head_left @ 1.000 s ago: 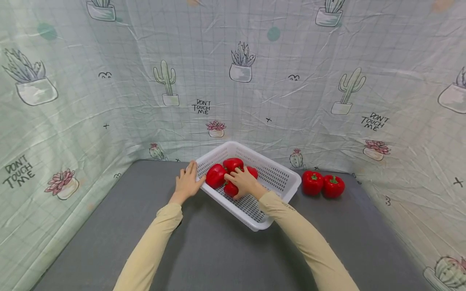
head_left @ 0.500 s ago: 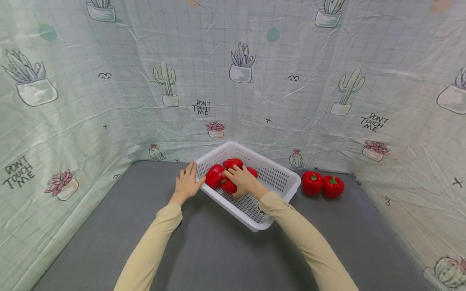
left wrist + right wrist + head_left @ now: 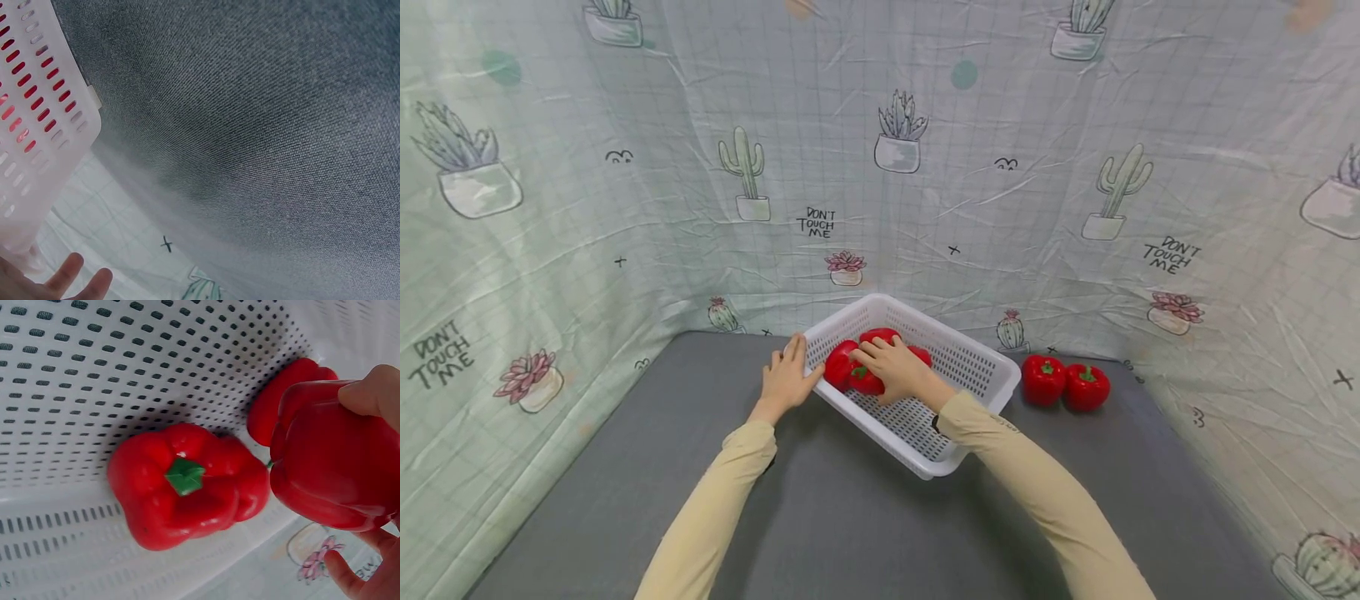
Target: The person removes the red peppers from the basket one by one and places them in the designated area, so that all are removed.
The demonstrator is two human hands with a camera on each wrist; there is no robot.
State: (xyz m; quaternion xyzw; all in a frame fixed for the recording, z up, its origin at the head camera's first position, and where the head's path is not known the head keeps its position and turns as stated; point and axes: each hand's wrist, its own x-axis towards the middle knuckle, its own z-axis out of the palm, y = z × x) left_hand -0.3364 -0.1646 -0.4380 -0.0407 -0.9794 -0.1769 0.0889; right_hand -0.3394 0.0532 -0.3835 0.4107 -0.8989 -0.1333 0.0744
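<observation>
Head view: right hand (image 3: 893, 369) grips a red pepper (image 3: 866, 382); left hand (image 3: 783, 383), fingers extended, touches the basket (image 3: 1002, 381).

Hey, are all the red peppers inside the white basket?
No, two red peppers sit on the gray table beside the white basket.

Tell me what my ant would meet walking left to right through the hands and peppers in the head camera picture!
Left hand → leftmost red pepper in the white basket → right hand → loose pepper next to the basket → last loose pepper, farthest right.
</observation>
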